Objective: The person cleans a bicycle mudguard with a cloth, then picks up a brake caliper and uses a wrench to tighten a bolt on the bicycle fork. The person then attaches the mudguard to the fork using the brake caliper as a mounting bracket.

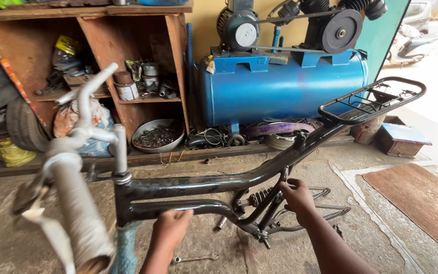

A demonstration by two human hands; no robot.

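A black bicycle frame (pixel 214 183) without wheels stands across the middle of the view. My left hand (pixel 172 227) grips its lower tube near the head tube. My right hand (pixel 296 195) is closed on the seat tube, just above a coil spring (pixel 260 197). White-wrapped handlebars (pixel 79 203) rise at the left, close to the camera and blurred. A black rear carrier rack (pixel 373 100) sticks out at the upper right end of the frame.
A spanner (pixel 196 258) lies on the concrete floor below the frame. A blue air compressor tank (pixel 279 86) stands against the wall. Wooden shelves (pixel 127 61) hold tins and parts, with a bowl of metal bits (pixel 158 136) beneath. A brown mat (pixel 422 203) lies at right.
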